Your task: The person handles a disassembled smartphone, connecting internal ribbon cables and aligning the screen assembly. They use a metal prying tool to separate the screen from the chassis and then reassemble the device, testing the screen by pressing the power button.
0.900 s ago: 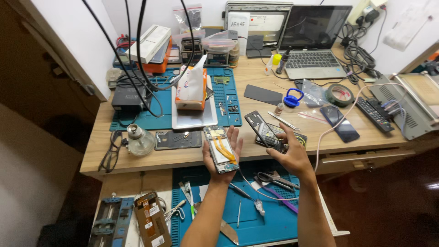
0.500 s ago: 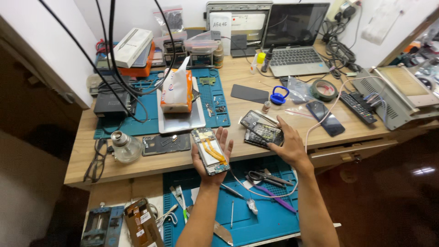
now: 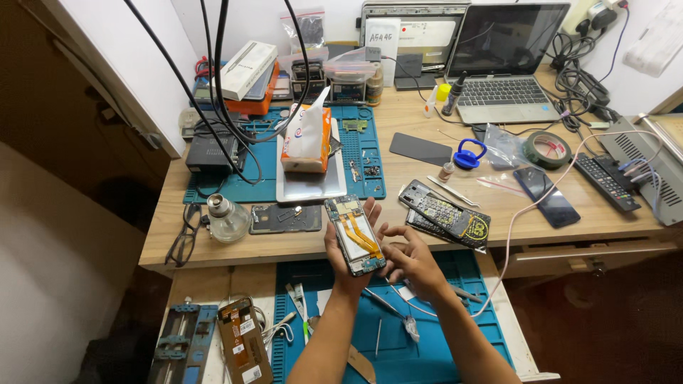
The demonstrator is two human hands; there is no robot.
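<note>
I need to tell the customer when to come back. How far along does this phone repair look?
Done: the opened phone has its back off, showing orange flex cables. In hand: the left hand holds it over the desk edge while the right hand touches its lower edge. Left: it is not closed up; a patterned phone cover lies apart on the desk.
</note>
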